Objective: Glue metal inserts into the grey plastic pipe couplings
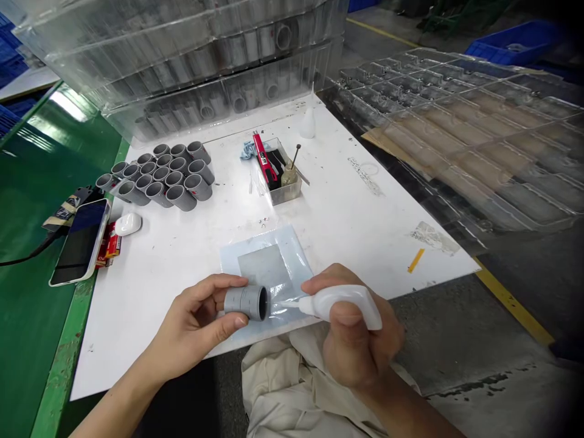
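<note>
My left hand (196, 316) is closed around a short grey tube (241, 302), which lies on its side with its dark open end facing right. In my right hand (360, 340) is a white squeeze bottle (342, 303) with a thin nozzle. The nozzle points left, and its tip is near the tube's open end; whether they touch is hard to tell. Beneath both lies a light blue sheet (232, 255) with a grey square patch (264, 267) on it. Several similar grey tubes (181, 198) stand grouped at the back left of the white table (347, 237).
A clear box (286, 193) holds a red-handled tool (261, 152) and a small bottle (289, 175). Behind it stands another white nozzle bottle (308, 125). Stacked clear trays (182, 85) line the back. At left are a phone (81, 240) and a white earbud case (128, 224).
</note>
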### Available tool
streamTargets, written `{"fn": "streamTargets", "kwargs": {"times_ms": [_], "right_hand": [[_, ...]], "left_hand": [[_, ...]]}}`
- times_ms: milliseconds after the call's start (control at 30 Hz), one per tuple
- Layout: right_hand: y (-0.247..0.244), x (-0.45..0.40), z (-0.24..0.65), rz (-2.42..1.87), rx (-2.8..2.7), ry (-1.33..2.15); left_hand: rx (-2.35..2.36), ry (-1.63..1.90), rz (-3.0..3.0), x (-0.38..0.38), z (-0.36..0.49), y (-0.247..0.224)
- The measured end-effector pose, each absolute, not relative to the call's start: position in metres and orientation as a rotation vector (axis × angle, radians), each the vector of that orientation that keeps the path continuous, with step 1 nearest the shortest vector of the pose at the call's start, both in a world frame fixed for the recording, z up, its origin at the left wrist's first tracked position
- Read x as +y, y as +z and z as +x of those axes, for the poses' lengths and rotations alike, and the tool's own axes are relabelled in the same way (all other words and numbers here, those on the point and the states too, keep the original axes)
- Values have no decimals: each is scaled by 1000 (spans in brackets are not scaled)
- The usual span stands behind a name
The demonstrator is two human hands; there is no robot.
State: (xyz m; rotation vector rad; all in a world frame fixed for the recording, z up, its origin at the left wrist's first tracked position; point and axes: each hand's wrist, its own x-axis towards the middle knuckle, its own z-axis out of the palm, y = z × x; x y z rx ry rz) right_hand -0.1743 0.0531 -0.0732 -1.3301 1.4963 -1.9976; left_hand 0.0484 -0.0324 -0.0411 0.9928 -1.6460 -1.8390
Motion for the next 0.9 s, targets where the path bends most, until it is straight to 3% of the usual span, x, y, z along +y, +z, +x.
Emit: {"fn": "streamTargets", "kwargs": {"times_ms": [233, 900], "right_hand": [[-75, 48, -168, -1189, 1407, -2108], [-72, 51, -172, -1123, 1328, -2005]], "left_hand": [[-1639, -1839, 1007, -33, 44, -38], [-1638, -1853, 1001, -33, 45, -39]]}}
